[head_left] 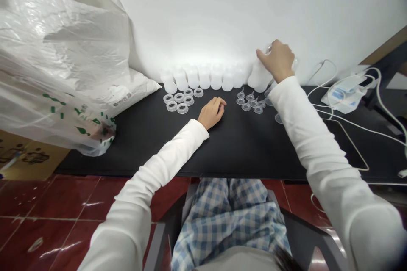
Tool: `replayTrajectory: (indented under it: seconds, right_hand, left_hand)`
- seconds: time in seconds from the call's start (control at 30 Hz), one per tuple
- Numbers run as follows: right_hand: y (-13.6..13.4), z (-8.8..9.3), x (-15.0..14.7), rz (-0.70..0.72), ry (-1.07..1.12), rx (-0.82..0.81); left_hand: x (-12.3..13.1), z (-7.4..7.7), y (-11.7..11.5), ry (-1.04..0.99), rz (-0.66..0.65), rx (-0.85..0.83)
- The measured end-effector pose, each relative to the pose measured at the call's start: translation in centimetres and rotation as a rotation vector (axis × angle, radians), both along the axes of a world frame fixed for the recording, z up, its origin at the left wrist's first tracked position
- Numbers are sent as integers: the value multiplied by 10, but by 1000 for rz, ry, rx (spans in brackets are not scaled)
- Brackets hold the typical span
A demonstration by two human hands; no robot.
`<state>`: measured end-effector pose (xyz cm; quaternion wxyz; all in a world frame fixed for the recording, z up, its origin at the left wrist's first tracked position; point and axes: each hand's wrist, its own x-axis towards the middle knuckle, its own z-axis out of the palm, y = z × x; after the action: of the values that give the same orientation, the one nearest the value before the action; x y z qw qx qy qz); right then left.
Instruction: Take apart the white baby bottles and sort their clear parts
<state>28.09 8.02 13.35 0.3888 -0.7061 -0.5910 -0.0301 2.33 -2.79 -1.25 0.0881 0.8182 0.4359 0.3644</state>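
Observation:
My right hand [277, 60] is raised at the back right, its fingers wrapped round the top of a translucent white bottle [257, 77]. Clear plastic shows at the fingertips, but most of the grip is hidden behind the hand. On the black desk rests my left hand [211, 112], its fingers curled together and nothing visible in them. Left of it lie several frosted collar rings [182, 108]. Between the hands are several clear nipples [253, 103], partly cut off from view by the right sleeve. A row of white bottles [216, 78] stands along the wall.
A large white plastic bag [63, 29] and a clear bag with green print [79, 125] fill the left side, above a cardboard box [28, 159]. White cables and a power strip [345, 93] lie at the right. The black desk [152, 144] ends just before my lap.

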Motion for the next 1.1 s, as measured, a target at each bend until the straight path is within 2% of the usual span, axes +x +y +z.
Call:
replayTrajectory:
  seconds: [0.1,0.27,0.33,0.43,0.57,0.63,0.8,0.97,1.1]
  right_hand:
    - [12,-24,-9,-3,-72,-77]
    - [34,-55,-4,158,-42,30]
    - [36,-57,-1,154,-38,33]
    - [28,-52,-2,160,-21,68]
    - [12,-42,-12,481,41,131]
    - [7,-42,-19,574,36,130]
    - [2,-51,-28,516,-71,126]
    - [-8,-56,-30,367,-307,51]
    - [-9,-58,-30,339,-430,38]
  left_hand:
    - [0,0,0,-4,5,9]
    - [1,0,1,9,4,2]
    - [2,0,1,10,10,-1]
    - [2,0,1,18,14,-6]
    - [2,1,1,26,15,-19]
    - [2,1,0,16,13,-22]
    - [3,4,-1,48,25,-55]
    - [3,5,-2,66,27,-65]
    - [3,5,-1,60,26,-61]
